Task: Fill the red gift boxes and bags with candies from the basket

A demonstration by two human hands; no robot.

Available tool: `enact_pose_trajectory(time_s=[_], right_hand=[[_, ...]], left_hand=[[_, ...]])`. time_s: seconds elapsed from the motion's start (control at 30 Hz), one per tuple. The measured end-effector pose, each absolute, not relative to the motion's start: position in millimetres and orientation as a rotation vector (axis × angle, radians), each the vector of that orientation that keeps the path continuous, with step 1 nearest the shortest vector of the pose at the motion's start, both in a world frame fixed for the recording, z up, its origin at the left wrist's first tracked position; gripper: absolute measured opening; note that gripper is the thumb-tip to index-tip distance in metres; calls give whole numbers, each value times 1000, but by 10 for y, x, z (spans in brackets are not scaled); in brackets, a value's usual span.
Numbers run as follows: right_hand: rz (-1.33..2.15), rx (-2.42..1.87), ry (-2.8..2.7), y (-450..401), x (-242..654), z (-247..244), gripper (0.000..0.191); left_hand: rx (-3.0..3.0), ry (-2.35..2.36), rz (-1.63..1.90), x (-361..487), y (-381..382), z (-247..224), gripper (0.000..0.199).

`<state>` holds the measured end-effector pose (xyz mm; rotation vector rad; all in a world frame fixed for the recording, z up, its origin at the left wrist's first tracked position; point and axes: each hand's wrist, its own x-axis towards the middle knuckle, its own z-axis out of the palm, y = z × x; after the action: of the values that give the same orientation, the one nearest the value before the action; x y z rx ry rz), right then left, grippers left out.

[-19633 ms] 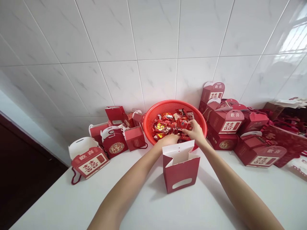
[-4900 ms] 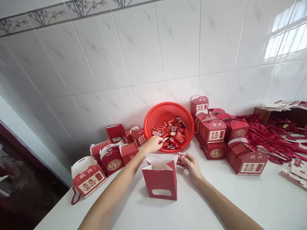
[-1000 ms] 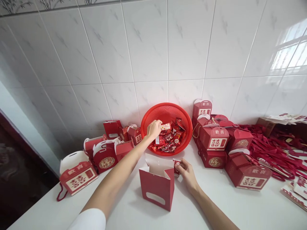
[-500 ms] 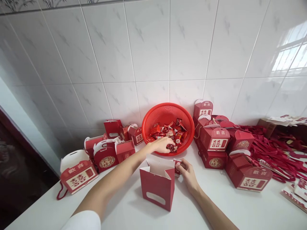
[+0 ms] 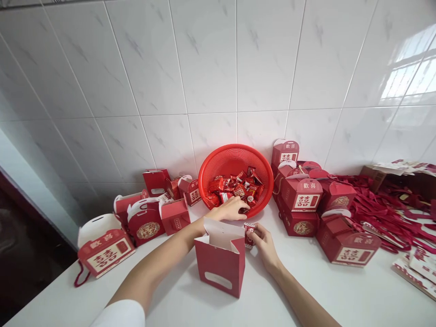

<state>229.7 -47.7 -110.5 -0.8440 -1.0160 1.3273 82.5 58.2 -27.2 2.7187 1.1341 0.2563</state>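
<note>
An open-topped red box (image 5: 220, 263) stands upright on the white table in front of me. Behind it, a tilted red basket (image 5: 235, 152) holds several wrapped candies (image 5: 238, 184). Over the basket's front edge reaches my left hand (image 5: 230, 209), its fingers bent down around something I cannot make out at the candies. My right hand (image 5: 264, 243) pinches a small red-and-white packet (image 5: 250, 235) beside the box's right side.
Several red gift boxes (image 5: 108, 252) stand at the left, and more boxes (image 5: 303, 195) are stacked at the right. Farther right lie dark red ribbons (image 5: 371, 213), a cardboard box (image 5: 374, 178) and printed card pieces (image 5: 417, 272). A tiled wall rises behind.
The view has shifted slightly. My left hand has shifted a little at the basket's front, and its fingers now cover the dark candy there. My right hand still holds the packet.
</note>
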Motion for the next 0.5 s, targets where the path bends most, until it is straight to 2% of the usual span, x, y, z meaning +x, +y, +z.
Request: enact_pose_trajectory(time_s=[0.1,0.27,0.5], right_hand=[[1324,-860,-961,-462,2317,-1111,34],[1376,-859,-869,-444,2370,-1094,36],[1603,-643,-667,-450,2441,-988,33]], left_hand=[[2628,1028,465,790,649,-302,26],[2231,953,767,746,606,-312,30],[1963,882,753,646,209,-302,35]])
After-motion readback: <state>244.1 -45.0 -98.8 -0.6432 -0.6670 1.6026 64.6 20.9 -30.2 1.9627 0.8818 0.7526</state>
